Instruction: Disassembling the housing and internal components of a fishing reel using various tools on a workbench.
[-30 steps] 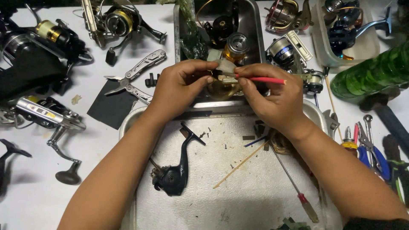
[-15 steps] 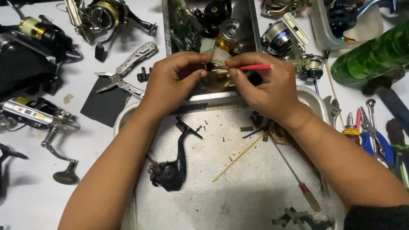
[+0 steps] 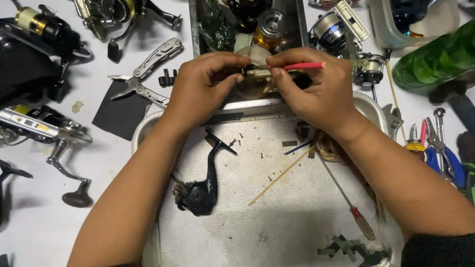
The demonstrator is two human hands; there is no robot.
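A small brass part [image 3: 258,74] sits between both hands, above the far rim of the metal tray [image 3: 297,232] and just in front of a steel bin [image 3: 292,29]. The left hand [image 3: 205,89] has its fingers closed on the part, thumb and forefinger pinching it from the left. The right hand [image 3: 321,91] has its fingers closed around a red tool [image 3: 302,65], whose tip touches the part. On the tray below lie a black reel body [image 3: 200,190], a thin wooden stick [image 3: 279,177], a screwdriver [image 3: 346,198] and scattered small screws [image 3: 247,143]. On the white worktop [image 3: 44,232], left of the tray, lie a folding plier tool [image 3: 146,71], a dark square pad [image 3: 116,113] and several fishing reels [image 3: 39,126]. To the right stand a green bottle [image 3: 435,62] and blue-handled pliers [image 3: 443,153].
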